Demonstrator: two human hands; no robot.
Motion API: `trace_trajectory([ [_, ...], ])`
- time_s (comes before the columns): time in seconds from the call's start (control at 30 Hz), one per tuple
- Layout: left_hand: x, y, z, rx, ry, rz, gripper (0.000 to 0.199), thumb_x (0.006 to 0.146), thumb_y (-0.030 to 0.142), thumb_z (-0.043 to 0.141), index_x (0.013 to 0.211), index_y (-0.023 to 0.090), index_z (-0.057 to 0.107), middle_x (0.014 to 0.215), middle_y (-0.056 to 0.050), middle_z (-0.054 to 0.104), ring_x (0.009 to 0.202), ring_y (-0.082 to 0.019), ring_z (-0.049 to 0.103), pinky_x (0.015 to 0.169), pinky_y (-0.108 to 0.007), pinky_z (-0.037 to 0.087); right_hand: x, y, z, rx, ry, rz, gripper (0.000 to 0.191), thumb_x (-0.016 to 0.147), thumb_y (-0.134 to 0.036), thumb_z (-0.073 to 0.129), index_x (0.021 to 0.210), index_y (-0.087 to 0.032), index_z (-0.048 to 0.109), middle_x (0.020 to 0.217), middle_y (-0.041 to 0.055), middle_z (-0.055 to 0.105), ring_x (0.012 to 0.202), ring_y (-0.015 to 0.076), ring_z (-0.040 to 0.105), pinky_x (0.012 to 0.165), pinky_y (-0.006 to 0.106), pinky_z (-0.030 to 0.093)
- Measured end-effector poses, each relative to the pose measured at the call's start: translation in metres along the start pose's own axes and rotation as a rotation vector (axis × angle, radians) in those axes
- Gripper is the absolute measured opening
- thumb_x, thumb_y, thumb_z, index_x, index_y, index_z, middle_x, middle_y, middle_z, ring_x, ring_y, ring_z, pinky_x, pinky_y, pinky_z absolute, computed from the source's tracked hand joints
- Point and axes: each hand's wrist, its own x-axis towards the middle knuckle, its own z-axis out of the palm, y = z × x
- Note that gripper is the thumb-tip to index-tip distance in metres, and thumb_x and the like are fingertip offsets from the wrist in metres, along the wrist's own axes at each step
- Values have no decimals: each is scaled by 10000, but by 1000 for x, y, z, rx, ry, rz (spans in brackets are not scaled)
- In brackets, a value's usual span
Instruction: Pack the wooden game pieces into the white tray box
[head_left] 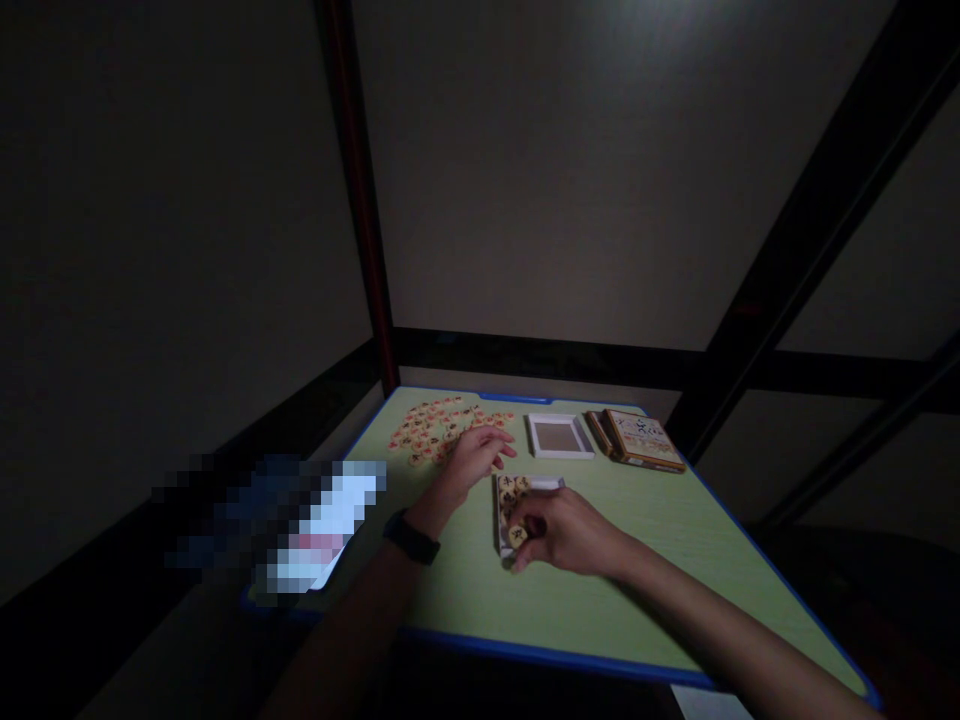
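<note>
The right hand (574, 533) pinches a piece (517, 535) over the box (547, 482) inside the table's (465, 600) front edge; a slip could drop it. The spread left hand (478, 456), brushing the back-left corner's pile (431, 428), could scatter it.

On the green, blue-edged surface (540, 610), the white rectangular box (549, 483) holds round cream pieces (508, 484). From it, scattered round cream discs (429, 436) lie at eleven o'clock, the shallow white square tray (559, 438) at one, and two overlapping brown-edged square boxes (643, 438) at two.
</note>
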Motion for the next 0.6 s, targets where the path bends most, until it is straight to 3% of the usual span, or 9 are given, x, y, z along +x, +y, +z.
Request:
trace_trajectory([
  [0.33,0,0,0,-7,-6,12,130,689,163,572,768,148,674,683,-30,691,515,-75,525,458,-167,325,0,-4,-4,-39,10,-6,402,579,-397,910,870,-198,718,753,-4,703,648,149,608,599,225,396],
  [0.6,0,3,3,17,26,-27,151,698,91,538,752,142,669,659,-24,682,500,-70,513,476,-168,360,-6,-12,-7,-90,-9,-18,310,683,-310,860,905,-208,668,743,-17,697,636,151,623,587,227,397],
])
